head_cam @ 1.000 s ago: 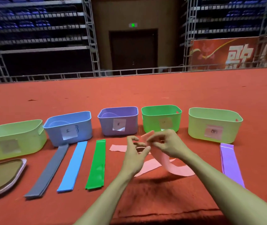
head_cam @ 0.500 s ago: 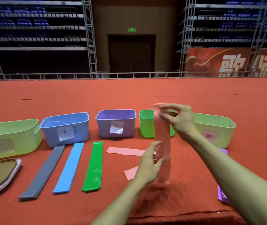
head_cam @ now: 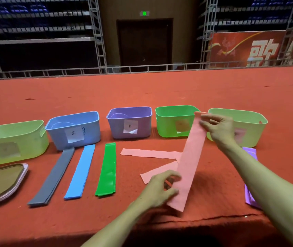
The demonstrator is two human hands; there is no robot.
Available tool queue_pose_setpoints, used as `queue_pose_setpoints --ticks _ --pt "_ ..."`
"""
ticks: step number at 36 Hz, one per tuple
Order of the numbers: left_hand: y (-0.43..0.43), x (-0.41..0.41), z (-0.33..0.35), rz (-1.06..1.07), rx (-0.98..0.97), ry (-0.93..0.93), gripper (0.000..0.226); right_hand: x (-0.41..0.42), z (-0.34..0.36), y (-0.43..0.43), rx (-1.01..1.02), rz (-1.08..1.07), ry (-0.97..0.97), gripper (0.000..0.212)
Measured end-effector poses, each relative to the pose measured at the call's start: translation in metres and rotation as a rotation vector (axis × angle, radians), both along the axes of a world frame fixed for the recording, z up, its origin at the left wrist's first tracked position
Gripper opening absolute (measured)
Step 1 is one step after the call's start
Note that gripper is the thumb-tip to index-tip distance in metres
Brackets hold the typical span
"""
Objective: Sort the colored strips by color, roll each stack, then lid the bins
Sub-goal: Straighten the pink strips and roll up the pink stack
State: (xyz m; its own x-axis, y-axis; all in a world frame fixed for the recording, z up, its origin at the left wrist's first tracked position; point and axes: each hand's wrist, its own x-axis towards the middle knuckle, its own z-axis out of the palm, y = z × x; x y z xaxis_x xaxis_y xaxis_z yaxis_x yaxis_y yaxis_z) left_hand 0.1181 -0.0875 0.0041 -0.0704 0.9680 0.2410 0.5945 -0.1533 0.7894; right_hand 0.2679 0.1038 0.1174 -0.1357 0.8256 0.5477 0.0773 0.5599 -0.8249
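Observation:
A long pink strip [head_cam: 189, 161] stretches slantwise above the red table. My right hand [head_cam: 218, 129] pinches its far end and my left hand [head_cam: 161, 189] pinches it near the lower end. Two more pink strips [head_cam: 149, 153] lie crossed beneath it. To the left lie a grey stack [head_cam: 53, 177], a blue stack [head_cam: 80, 172] and a green stack [head_cam: 107, 169]. A purple stack [head_cam: 250, 177] shows partly behind my right forearm. Five bins stand in a row: pale green [head_cam: 14, 141], blue [head_cam: 73, 129], purple [head_cam: 129, 122], green [head_cam: 175, 120], pale green [head_cam: 249, 125].
A lid [head_cam: 1, 182] with a pale rim lies at the left, below the leftmost bin. The table's front edge [head_cam: 195, 221] runs just under my arms. Bare red surface stretches far behind the bins to a metal railing.
The pink strip was lifted upright and is now tilted down, its lower end drawn left toward me. My left hand moved from touching its middle to pinching near its lower end.

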Motion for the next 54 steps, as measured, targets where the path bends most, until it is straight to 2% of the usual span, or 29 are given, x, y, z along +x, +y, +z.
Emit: queue_pose_setpoints --ticks 5,11,14,18,23,31,36,42,46,50,54 --pt "0.000 -0.005 -0.015 0.020 -0.128 0.159 0.039 -0.006 -0.041 0.004 -0.037 -0.007 -0.088 0.024" --pt "0.008 -0.011 -0.030 -0.059 -0.202 0.391 0.039 -0.009 -0.079 0.015 -0.067 -0.018 -0.180 0.022" --pt "0.014 -0.021 -0.027 -0.067 -0.255 0.357 0.042 -0.012 -0.089 0.018 -0.048 -0.015 -0.189 0.020" --pt "0.034 -0.055 -0.015 0.151 -0.227 0.220 0.029 -0.016 -0.100 0.021 -0.031 -0.001 -0.198 0.027" --pt "0.066 -0.116 -0.012 0.525 -0.245 0.164 0.024 -0.021 -0.114 0.026 -0.037 0.020 -0.202 0.030" --pt "0.106 -0.190 -0.033 0.740 -0.389 0.396 0.035 -0.025 -0.129 0.030 -0.063 0.083 -0.195 0.040" --pt "0.119 -0.202 -0.045 0.779 -0.426 0.482 0.027 -0.023 -0.128 0.032 -0.046 0.129 -0.195 0.042" --pt "0.121 -0.203 -0.049 0.853 -0.305 0.364 0.019 -0.023 -0.115 0.029 -0.002 0.163 -0.170 0.032" --pt "0.116 -0.197 -0.042 0.835 -0.123 0.278 0.017 -0.025 -0.107 0.028 0.003 0.201 -0.186 0.042" --pt "0.106 -0.183 -0.020 0.835 0.109 0.247 0.014 -0.024 -0.097 0.025 0.030 0.239 -0.208 0.035" --pt "0.100 -0.165 0.012 0.769 0.247 0.146 0.016 -0.023 -0.081 0.018 0.094 0.258 -0.189 0.026"
